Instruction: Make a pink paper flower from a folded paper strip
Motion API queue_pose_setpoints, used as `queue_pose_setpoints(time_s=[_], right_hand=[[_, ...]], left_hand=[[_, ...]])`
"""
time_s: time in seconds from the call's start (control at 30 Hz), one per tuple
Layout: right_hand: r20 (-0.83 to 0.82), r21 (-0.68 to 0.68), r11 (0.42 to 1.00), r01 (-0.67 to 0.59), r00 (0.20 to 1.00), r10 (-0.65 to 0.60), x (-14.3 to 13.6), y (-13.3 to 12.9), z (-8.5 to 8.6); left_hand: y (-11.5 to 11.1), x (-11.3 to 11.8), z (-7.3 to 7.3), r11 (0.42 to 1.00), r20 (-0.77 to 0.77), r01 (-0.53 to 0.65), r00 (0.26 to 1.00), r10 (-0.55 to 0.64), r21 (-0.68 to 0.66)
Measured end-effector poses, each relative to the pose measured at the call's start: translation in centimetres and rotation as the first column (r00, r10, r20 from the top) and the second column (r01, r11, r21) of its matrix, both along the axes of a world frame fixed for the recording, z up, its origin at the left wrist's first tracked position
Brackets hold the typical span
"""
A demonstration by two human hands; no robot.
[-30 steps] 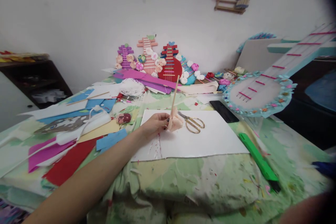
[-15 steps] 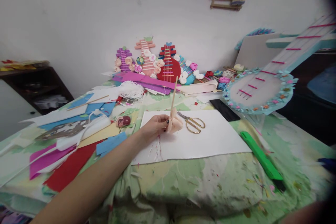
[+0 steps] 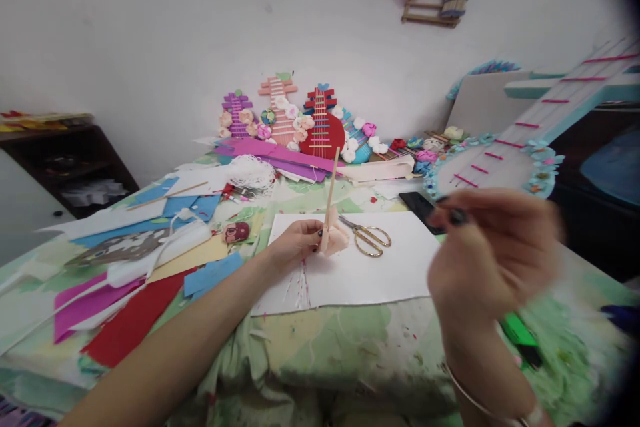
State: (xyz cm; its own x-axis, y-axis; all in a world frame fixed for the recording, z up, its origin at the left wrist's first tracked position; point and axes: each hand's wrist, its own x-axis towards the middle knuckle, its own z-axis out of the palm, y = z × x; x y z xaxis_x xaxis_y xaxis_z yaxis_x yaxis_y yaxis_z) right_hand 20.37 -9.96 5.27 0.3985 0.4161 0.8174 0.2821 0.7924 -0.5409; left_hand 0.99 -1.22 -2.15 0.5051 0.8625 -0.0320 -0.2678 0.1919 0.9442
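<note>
My left hand [image 3: 303, 239] pinches a peach paper flower [image 3: 336, 237] at its edge, above a white board [image 3: 385, 280]. From the flower a thin wooden stick [image 3: 333, 180] points up. Gold-handled scissors [image 3: 371, 238] lie on the board just right of the flower. Several thin white and pink strands [image 3: 302, 285] lie below my left hand. My right hand [image 3: 493, 247] is raised at the right, blurred, its thumb and index fingertips close together; anything between them is too small to tell.
A black phone [image 3: 420, 207] and a green cutter [image 3: 520, 333] are partly behind my right hand. A large pale lute-shaped craft [image 3: 480, 167] stands at the right. Coloured sheets [image 3: 137, 320] cover the left side. Small decorated instruments [image 3: 323, 127] line the wall.
My right hand has come up from the lower right edge, now covering part of the board and the green cutter. My left hand keeps the flower and stick in nearly the same place.
</note>
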Motion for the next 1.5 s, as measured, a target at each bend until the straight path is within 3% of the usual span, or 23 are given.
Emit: queue_pose_setpoints(time_s=[0.07, 0.1, 0.17, 0.23, 0.37, 0.57, 0.9, 1.5], right_hand=[[0.030, -0.179, 0.983, -0.048, 0.998, 0.054, -0.4, 2.6, -0.5], [0.059, -0.308, 0.947, -0.093, 0.991, 0.117, -0.7, 4.0, -1.0], [0.111, -0.539, 0.823, -0.178, 0.954, 0.279, -1.4, 6.5, -2.1], [0.151, -0.615, 0.759, -0.214, 0.913, 0.379, -2.2, 8.0, -3.3], [0.091, -0.602, 0.742, -0.294, 0.898, 0.430, -3.4, 7.9, -4.6], [-0.064, -0.598, 0.687, -0.413, 0.879, 0.473, -2.8, 6.6, -4.7], [-0.102, -0.578, 0.695, -0.429, 0.882, 0.460, -2.7, 6.6, -5.0], [-0.174, -0.524, 0.722, -0.452, 0.886, 0.429, -2.4, 7.0, -5.5]], left_hand=[[0.0, 0.0, 0.0, 1.000, -0.016, 0.005, 1.000, -0.005, 0.013], [0.0, -0.1, 0.1, 1.000, -0.015, 0.016, 1.000, -0.016, 0.021], [0.0, -0.1, 0.1, 0.998, -0.004, 0.045, 0.999, -0.045, 0.039], [0.1, -0.1, 0.1, 0.996, -0.003, 0.068, 0.998, -0.068, 0.057], [0.0, 0.0, 0.0, 0.993, -0.059, 0.076, 0.996, -0.071, 0.092], [-0.4, 0.2, 0.3, 0.982, -0.178, 0.099, 0.982, -0.069, 0.161], [-0.5, 0.0, 0.9, 0.981, -0.195, 0.117, 0.977, -0.085, 0.158], [-0.6, 0.2, 1.3, 0.992, -0.274, 0.051, 0.962, -0.017, 0.118]])
